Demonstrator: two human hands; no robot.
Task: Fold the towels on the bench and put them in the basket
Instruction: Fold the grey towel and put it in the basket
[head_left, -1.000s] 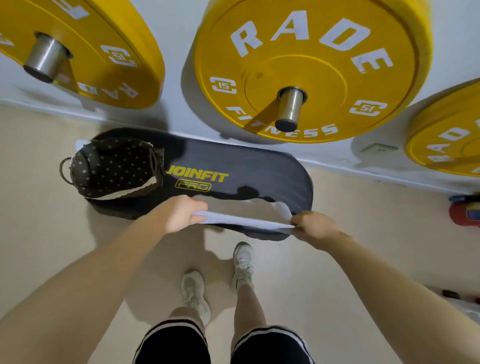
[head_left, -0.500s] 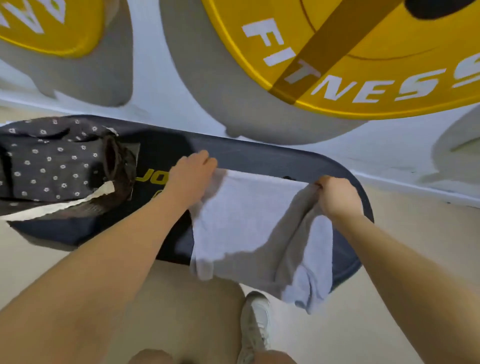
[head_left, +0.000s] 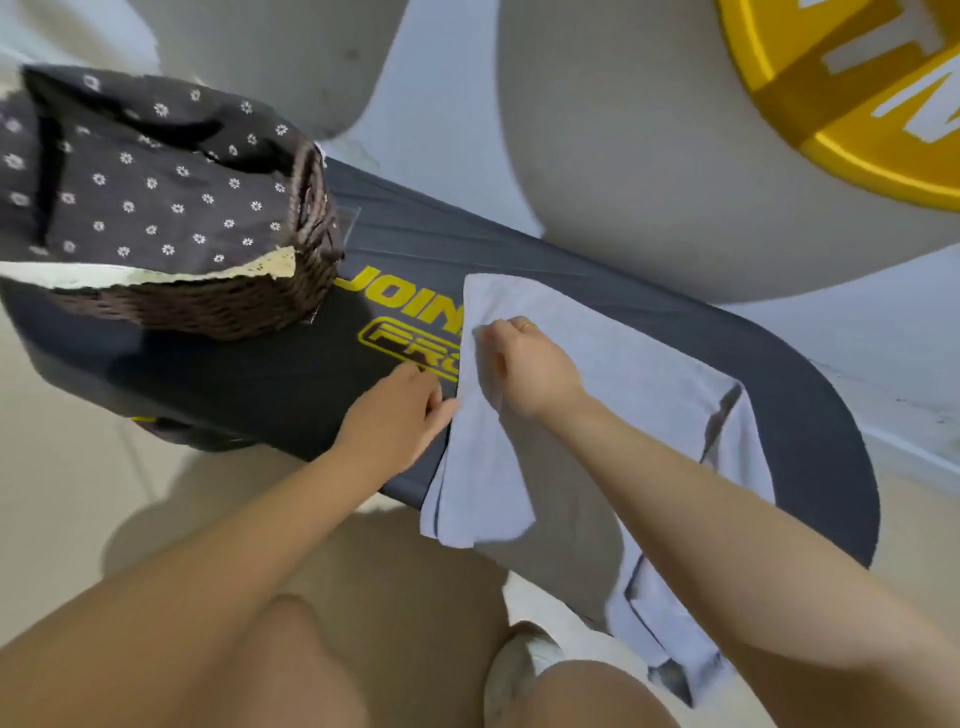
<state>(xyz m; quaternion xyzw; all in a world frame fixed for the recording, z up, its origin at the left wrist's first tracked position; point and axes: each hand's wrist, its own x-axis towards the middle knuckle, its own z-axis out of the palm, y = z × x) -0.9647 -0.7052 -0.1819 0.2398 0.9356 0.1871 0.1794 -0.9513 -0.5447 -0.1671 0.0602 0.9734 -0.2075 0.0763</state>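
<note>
Pale grey-white terry, the towel (head_left: 613, 374) lies spread across the dark bench (head_left: 291, 384), its near edge spilling over the bench's front toward six o'clock, where a folded flap hangs down beside the person's knee. The right hand (head_left: 524, 369) sits on the towel's left portion, its fingers curled and pinching up a ridge of cloth (a thin ring shows on one finger). The left hand (head_left: 400, 415) lies at about nine o'clock of the right hand, just beside it, resting on the bench with its fingertips touching the towel's left edge; whether it grips that edge or merely presses on it I cannot tell.

The wicker basket (head_left: 208, 306) stands on the bench's left end, at ten o'clock from the hands and apart from the towel, lined with dark flower-print fabric (head_left: 156, 187). Yellow lettering (head_left: 400, 306) on the bench runs partly under the towel. A yellow weight plate (head_left: 852, 104) hangs at one o'clock.
</note>
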